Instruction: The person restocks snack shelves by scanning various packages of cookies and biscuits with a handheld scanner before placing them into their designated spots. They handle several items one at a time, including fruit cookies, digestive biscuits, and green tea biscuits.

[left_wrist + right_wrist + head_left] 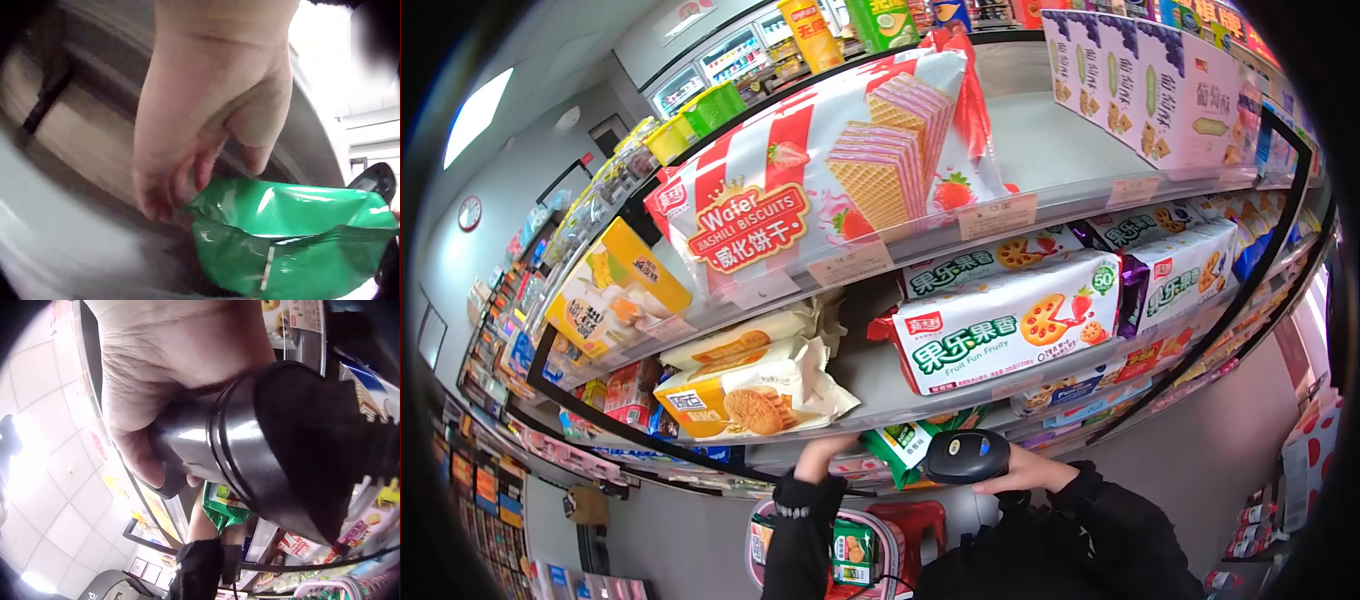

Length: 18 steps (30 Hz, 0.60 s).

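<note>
A green snack packet point(294, 244) is at the curled fingers of my left hand point(212, 106), which grips it near one corner in the left wrist view. Seen from the head, this packet point(897, 450) tilts at the front of a lower shelf, with my left hand point(824, 456) to its left, partly under the shelf edge. My right hand point(181, 350) grips a black handheld barcode scanner point(206, 440) round its handle. The scanner's head point(967, 457) is close to the packet's right side. Some left fingertips are hidden behind the packet's edge.
The shelf above bears white biscuit packs point(1010, 325) and yellow-white biscuit packs point(750, 395). Higher up stand a large wafer bag point(820, 170) and purple-white boxes point(1160, 95). Below, a pink-rimmed basket point(888, 535) holds packs beside a red stool point(920, 520).
</note>
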Each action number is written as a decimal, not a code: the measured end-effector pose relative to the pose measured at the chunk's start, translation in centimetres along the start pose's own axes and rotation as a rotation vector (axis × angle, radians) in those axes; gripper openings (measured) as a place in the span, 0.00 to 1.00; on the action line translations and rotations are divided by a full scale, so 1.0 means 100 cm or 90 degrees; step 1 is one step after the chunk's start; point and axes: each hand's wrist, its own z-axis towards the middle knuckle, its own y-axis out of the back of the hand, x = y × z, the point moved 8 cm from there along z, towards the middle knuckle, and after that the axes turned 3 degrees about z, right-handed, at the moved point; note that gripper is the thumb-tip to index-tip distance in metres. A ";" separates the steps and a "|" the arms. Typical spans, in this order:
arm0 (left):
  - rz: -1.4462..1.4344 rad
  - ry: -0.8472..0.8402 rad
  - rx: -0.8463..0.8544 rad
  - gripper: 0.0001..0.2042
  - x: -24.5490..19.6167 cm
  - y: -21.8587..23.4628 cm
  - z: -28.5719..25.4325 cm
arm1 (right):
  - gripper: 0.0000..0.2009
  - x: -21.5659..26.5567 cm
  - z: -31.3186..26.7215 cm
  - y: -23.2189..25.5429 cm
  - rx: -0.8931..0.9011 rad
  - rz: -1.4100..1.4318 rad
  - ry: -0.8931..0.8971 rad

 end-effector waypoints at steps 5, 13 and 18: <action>-0.132 0.141 -0.197 0.22 -0.026 0.015 -0.075 | 0.29 0.003 -0.011 0.009 0.009 -0.078 -0.076; 0.146 0.005 -0.218 0.31 -0.107 -0.011 -0.081 | 0.29 0.059 -0.002 0.013 -0.067 -0.393 0.134; 0.015 -0.007 -0.144 0.19 -0.074 -0.009 -0.040 | 0.30 0.037 0.014 0.026 -0.096 -0.294 0.026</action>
